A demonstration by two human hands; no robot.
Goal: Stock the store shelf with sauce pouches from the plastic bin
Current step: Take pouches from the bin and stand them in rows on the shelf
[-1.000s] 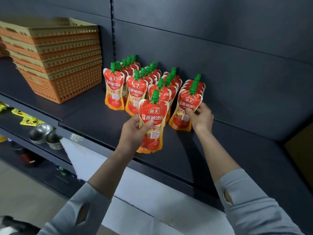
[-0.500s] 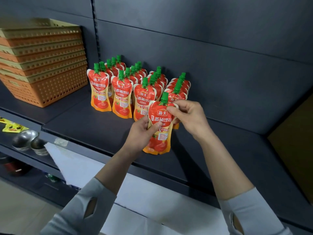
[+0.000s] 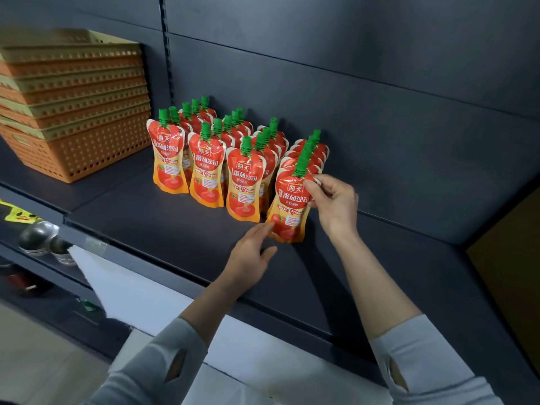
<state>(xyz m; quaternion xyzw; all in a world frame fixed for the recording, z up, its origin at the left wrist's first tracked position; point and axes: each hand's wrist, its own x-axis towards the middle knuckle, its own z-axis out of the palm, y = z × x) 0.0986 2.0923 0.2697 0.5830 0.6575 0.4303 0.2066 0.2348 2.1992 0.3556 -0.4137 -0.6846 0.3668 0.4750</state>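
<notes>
Four rows of sauce pouches (image 3: 204,159) upright on shelf (image 3: 181,229). Right hand (image 3: 333,203) pinching front pouch (image 3: 289,209) at top. Left hand (image 3: 251,252) open, fingertips touching its base.

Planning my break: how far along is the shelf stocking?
Done: four rows of red, green-capped sauce pouches stand on the dark shelf. In hand: right hand pinches the front-right pouch; left hand steadies its base. Left: unclear, no bin visible.

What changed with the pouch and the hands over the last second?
The front pouch moved right, to the head of the rightmost row, and now stands on the shelf. The left hand let go; the right hand took its top corner. The other rows and baskets stayed.
</notes>
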